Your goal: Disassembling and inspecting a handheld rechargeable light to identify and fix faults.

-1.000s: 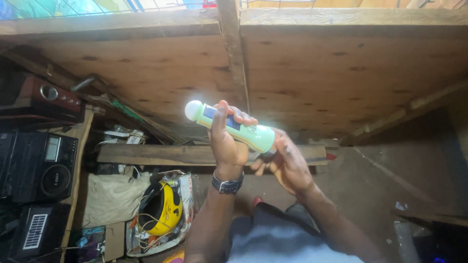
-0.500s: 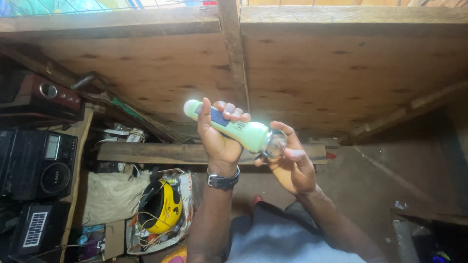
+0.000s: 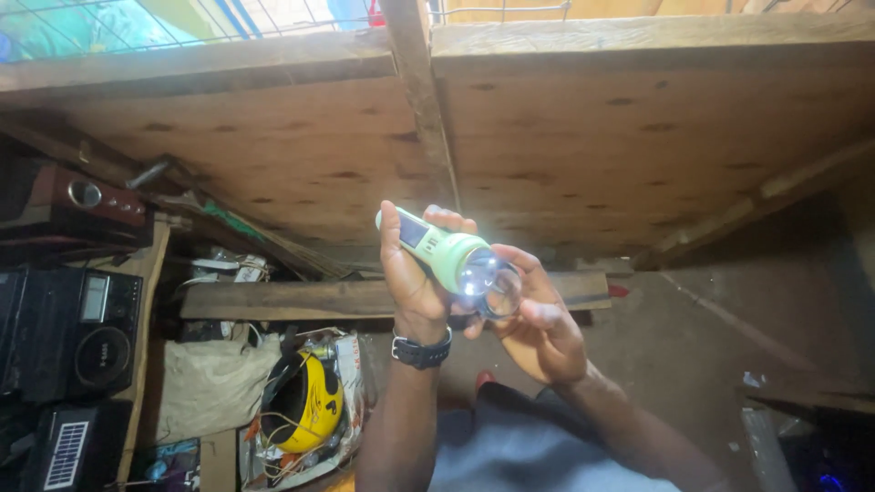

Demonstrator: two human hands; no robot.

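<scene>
Wooden boards [image 3: 638,137] fill the background; radios [image 3: 68,333] sit lower left. At centre frame, I see my left hand [image 3: 415,273] gripping a pale green flashlight [image 3: 447,251] (lit), my right hand [image 3: 538,328] pinching its clear lens [image 3: 499,290].
</scene>
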